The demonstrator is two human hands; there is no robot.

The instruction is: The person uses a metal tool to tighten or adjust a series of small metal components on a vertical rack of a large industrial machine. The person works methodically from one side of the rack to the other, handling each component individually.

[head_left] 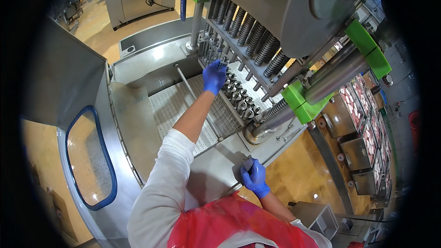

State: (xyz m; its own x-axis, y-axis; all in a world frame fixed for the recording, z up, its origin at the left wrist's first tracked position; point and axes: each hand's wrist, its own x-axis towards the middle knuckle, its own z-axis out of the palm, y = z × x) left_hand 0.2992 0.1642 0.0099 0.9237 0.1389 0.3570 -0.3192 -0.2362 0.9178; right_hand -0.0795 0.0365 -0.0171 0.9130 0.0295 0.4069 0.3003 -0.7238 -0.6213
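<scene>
My left hand [214, 78], in a blue glove, reaches into the machine under its row of coil springs [250, 32]. Its fingers are closed around a small shiny metal part [223, 62], partly hidden by the glove. Just to the right of this hand, several metal cylinders [241, 98] stand in rows over the perforated white conveyor bed [170, 110]. Nearer to me, my right hand [255, 179], also gloved in blue, grips a small grey metal piece [248, 161] above the machine's front ledge. That piece's exact kind cannot be made out.
A metal rod [197, 101] crosses the bed. Thick posts with green blocks [303, 101] flank the spring head. Small metal tools [287, 133] lie on the right ledge. A windowed door [92, 156] hangs at left. Steel bins [349, 115] of pinkish-white pieces stand on the right.
</scene>
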